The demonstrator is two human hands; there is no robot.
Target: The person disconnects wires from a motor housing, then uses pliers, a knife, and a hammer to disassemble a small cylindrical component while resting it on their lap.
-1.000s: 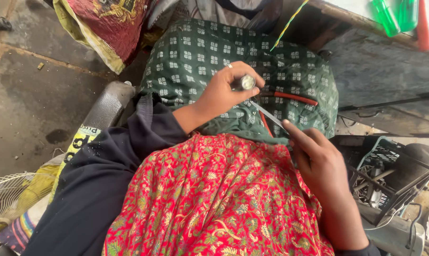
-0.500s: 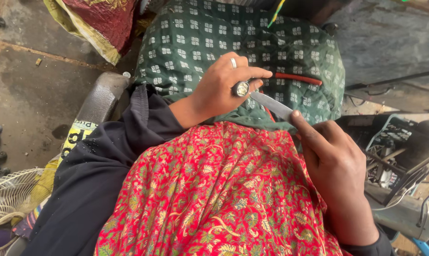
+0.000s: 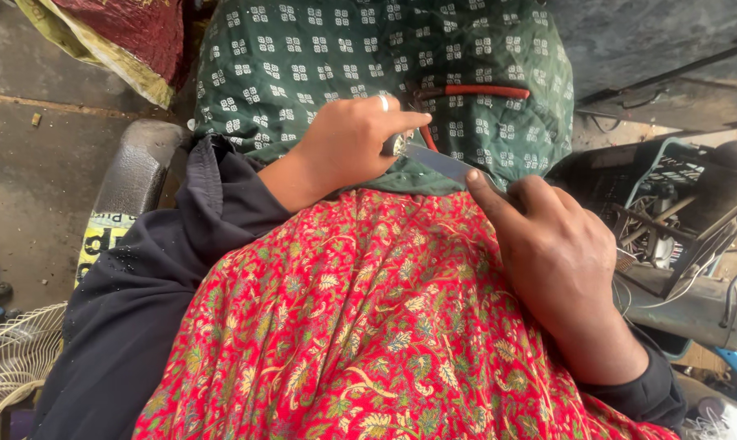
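Your left hand [image 3: 348, 147] pinches a small metal piece [image 3: 396, 145]; your right hand [image 3: 552, 253] fingers curl around a blade [image 3: 442, 163] over green cloth [image 3: 368, 57].

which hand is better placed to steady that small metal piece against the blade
Left, probably. The left hand already pinches the small round metal piece at the tip of the flat blade. The right hand grips the blade's other end, lower down.

A yellow label with black lettering [image 3: 106, 244] lies at the left, just below a dark cushion [image 3: 140, 167].
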